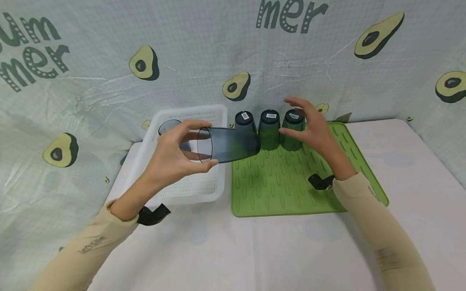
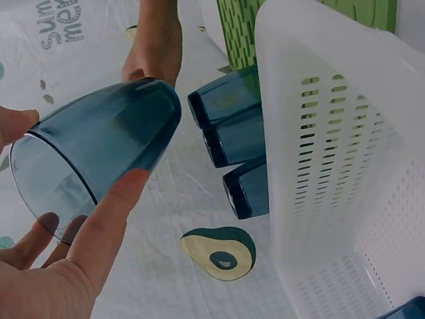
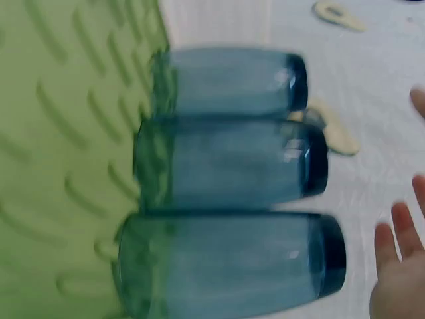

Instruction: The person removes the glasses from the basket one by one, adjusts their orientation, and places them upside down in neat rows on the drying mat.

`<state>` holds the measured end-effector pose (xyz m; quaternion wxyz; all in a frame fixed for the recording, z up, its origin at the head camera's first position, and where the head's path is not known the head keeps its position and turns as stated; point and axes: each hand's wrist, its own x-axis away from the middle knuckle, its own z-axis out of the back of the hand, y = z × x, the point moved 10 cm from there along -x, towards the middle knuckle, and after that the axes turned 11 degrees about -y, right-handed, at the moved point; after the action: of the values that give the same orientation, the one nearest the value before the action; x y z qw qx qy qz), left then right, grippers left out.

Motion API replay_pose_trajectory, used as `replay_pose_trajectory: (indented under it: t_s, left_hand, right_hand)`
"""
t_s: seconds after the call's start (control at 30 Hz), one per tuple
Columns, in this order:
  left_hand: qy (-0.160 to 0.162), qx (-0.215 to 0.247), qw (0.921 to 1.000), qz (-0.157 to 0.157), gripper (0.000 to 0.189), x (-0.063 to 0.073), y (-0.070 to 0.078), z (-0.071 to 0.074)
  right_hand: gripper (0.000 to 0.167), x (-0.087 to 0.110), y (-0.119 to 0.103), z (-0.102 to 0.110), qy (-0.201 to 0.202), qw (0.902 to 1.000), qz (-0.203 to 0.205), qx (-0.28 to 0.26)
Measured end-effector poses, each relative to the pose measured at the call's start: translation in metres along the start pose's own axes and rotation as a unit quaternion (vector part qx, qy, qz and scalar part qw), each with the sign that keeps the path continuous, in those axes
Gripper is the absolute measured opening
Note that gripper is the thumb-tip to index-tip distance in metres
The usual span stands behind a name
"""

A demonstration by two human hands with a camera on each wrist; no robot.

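My left hand (image 1: 174,151) grips a blue tinted drinking glass (image 1: 236,145) near its rim, thumb on one side and fingers on the other. The glass lies sideways in the air, its base pointing right. In the left wrist view the fingers wrap the open end of the glass (image 2: 106,136). Three matching glasses stand upside down in a row at the back of a green ridged mat (image 1: 273,194). Beside the rightmost glass (image 1: 291,139) my right hand (image 1: 314,125) is spread, holding nothing. The right wrist view shows its fingers (image 3: 405,239) apart from the glasses.
A white perforated plastic basket (image 1: 204,199) stands left of the mat, with at least one more blue glass (image 1: 168,126) inside. A pale cloth covers the table (image 1: 225,250). Behind rises a curtain (image 1: 196,48) printed with avocados.
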<state>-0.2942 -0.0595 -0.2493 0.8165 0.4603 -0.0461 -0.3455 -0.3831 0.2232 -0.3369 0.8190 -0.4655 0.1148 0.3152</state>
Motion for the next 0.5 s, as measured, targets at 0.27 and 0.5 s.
replay_pose_trajectory:
  t_s: [0.27,0.5]
  left_hand:
    - [0.003,0.037,0.999,-0.025,0.073,-0.002,0.0,-0.005]
    - [0.007,0.043,0.9987,-0.025,0.073,-0.003,0.0,-0.005]
  right_hand:
    - [0.088,0.004,-0.035,-0.022,-0.086,0.9729,0.122,-0.177]
    - [0.09,0.007,-0.051,-0.036,-0.139,0.9633,0.156,-0.168]
